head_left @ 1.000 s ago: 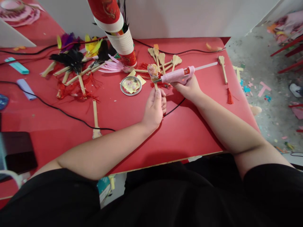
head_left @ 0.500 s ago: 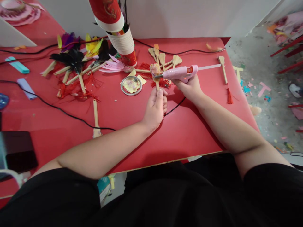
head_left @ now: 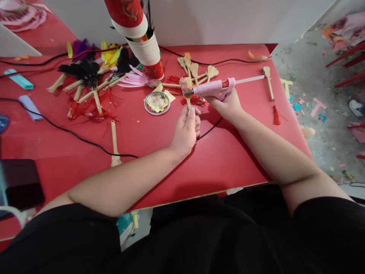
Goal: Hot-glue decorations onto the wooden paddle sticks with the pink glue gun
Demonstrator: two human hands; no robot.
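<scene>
My left hand [head_left: 186,125] is closed round the thin handle of a wooden stick [head_left: 188,102], held upright. The stick's wide top carries a yellowish, speckled lump [head_left: 186,83]. In my right hand [head_left: 228,104] is a pink hot glue gun [head_left: 212,88], a pale glue stick [head_left: 249,79] jutting from its back. The gun's metal nozzle [head_left: 188,92] meets the lower part of the lump; whether glue is flowing cannot be made out. Left of my hands lies a round metal lid [head_left: 157,103] with yellow scraps and smears.
Several wooden sticks [head_left: 194,69] lie behind the gun. One with a red tassel [head_left: 276,115] lies at the right. Feathered sticks [head_left: 95,83] pile up at the left, beside stacked paper cups [head_left: 145,49]. Black cords [head_left: 76,134] cross the red table [head_left: 228,160]. A dark phone-like device [head_left: 24,182] lies at the left.
The view has shifted slightly, so things on the table sit a little further left. Both hands keep their hold, with the nozzle still at the lump.
</scene>
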